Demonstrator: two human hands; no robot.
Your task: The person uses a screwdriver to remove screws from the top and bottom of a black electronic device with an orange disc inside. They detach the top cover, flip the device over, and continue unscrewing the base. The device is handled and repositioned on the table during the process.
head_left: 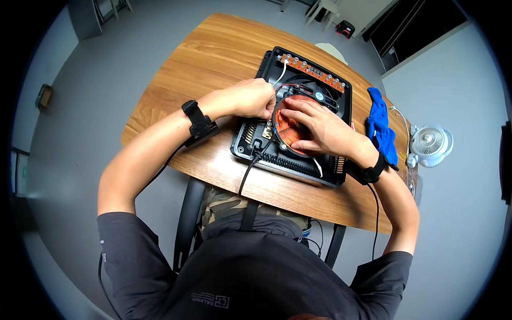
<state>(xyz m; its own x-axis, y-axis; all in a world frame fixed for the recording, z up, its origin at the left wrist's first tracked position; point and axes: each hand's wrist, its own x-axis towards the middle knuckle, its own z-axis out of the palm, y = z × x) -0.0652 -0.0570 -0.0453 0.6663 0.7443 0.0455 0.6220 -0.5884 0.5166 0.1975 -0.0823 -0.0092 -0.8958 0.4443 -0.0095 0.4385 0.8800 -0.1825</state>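
Coil (290,132), coppery and round, sits right in the middle of the frame, over the left-of-centre part of an open black casing (348,109), and both hands are at it! Right hand (325,128) comes in from the right, fingers spread, laid across the coil's face, thumb lower down, gripping nothing that I can make out from where I stand. Left hand (256,98), on the coil's upper left, is the tight one: fingers curled in, knuckles up, tips tucked beside the coil's rim. Is something pinched in there? Can't tell, the fingers hide it.

Look up the casing: an orange board (314,72) with a row of round buttons runs along its top end, a white wire (280,76) dropping from its left end towards that left hand. Lower down, a black cord (249,172) leaves the casing and crosses the wooden table (208,64) to the near edge.

Black bands ring both wrists. Over to the right of the frame, a blue cloth (378,125) lies crumpled beside the casing, and further right stands a small white fan (429,141).
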